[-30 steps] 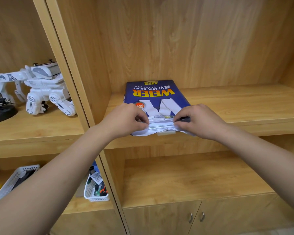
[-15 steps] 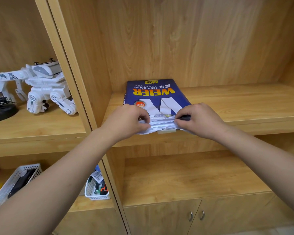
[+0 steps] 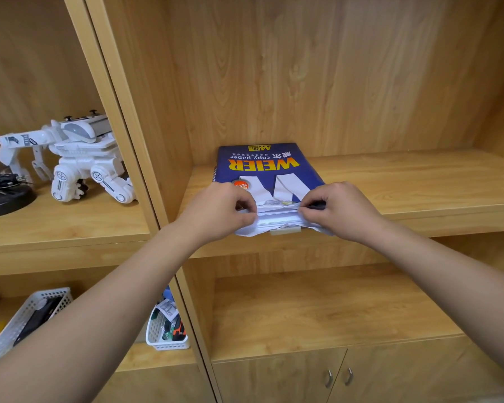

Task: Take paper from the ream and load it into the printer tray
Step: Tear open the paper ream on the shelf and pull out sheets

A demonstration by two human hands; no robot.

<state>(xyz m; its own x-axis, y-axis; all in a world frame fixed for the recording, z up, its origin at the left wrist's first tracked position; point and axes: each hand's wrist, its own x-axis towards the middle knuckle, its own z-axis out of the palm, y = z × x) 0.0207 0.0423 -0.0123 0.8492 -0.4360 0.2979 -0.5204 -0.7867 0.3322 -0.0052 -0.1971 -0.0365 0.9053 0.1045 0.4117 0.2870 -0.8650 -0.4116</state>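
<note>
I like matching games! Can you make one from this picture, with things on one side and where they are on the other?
Things:
1. paper ream
2. white toy robot
3. small white basket
4. cabinet door handles

Places:
A. bottom, under the bare shelf
B. middle shelf, both hands on its near end
C. lower left shelf, beside the divider
D. left shelf, next to a black round thing

Pairs: 1-B, 2-D, 3-C, 4-A

Both arms outstretched; left hand and right hand fingers curled, pinching
</note>
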